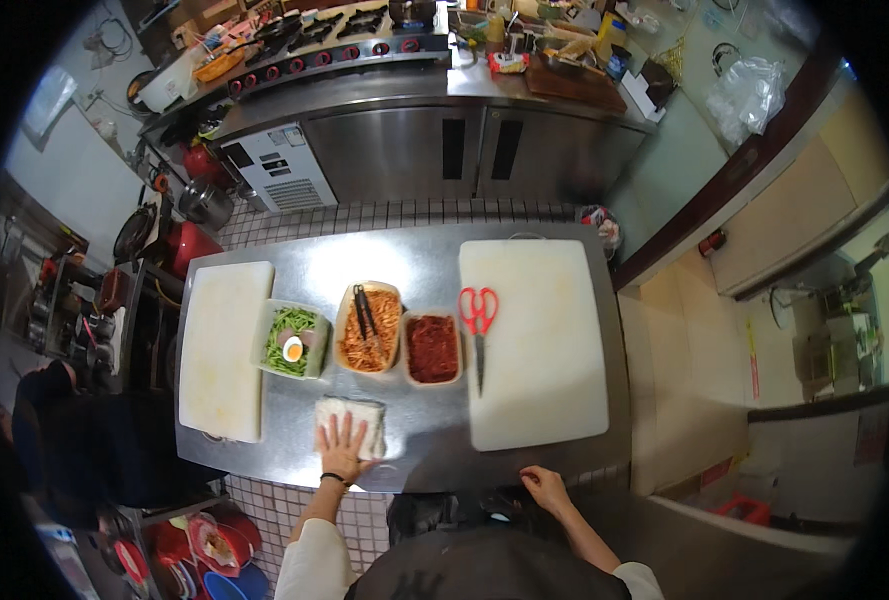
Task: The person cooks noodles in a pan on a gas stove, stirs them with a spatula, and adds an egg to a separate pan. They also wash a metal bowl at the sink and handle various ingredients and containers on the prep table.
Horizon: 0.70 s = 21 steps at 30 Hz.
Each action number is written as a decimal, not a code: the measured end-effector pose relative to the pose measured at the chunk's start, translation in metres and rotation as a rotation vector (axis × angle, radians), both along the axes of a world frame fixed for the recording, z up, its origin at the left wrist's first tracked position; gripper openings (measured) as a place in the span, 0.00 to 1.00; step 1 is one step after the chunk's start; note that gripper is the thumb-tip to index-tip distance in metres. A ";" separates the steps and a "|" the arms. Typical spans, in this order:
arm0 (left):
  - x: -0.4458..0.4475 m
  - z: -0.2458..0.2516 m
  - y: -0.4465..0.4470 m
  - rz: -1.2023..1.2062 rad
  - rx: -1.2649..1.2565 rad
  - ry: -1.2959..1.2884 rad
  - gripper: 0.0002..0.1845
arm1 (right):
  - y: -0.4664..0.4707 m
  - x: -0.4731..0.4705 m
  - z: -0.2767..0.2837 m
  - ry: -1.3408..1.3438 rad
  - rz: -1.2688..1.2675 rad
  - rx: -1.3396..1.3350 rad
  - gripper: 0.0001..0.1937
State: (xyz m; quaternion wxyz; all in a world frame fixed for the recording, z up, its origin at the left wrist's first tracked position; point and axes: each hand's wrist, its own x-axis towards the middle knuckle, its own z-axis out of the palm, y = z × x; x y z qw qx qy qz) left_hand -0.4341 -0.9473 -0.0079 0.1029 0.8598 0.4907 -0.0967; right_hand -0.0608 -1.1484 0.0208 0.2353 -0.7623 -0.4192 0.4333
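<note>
My left hand (343, 450) lies flat, fingers spread, on a folded white cloth (371, 421) at the near side of the steel table (429, 435). Beside the table's front edge, my right hand (545, 486) is loosely curled, and nothing shows in it. Beyond the cloth stand three tubs: one with shredded greens and a halved boiled egg (293, 349), one with an orange-red shredded food (362, 349) and black-handled tongs (365, 307), and one with dark red paste (432, 349). Red-handled scissors (479, 322) rest on the right white cutting board (545, 345), blades towards me.
Another white cutting board (223, 352) lies at the table's left end, partly under the greens tub. A person in dark clothing (106, 442) is close on the left. Across the tiled floor (384, 212) is a steel counter (392, 154) with a gas range (339, 56).
</note>
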 end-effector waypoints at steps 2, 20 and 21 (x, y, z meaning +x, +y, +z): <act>0.002 -0.011 -0.002 0.059 0.062 0.041 0.47 | -0.004 0.040 0.009 -0.064 0.149 0.003 0.11; 0.173 -0.001 -0.060 0.648 -0.207 0.112 0.34 | -0.117 0.299 0.004 0.003 0.164 -0.214 0.17; 0.180 0.002 -0.059 0.737 -0.236 0.080 0.33 | -0.117 0.320 0.005 -0.026 0.187 -0.202 0.18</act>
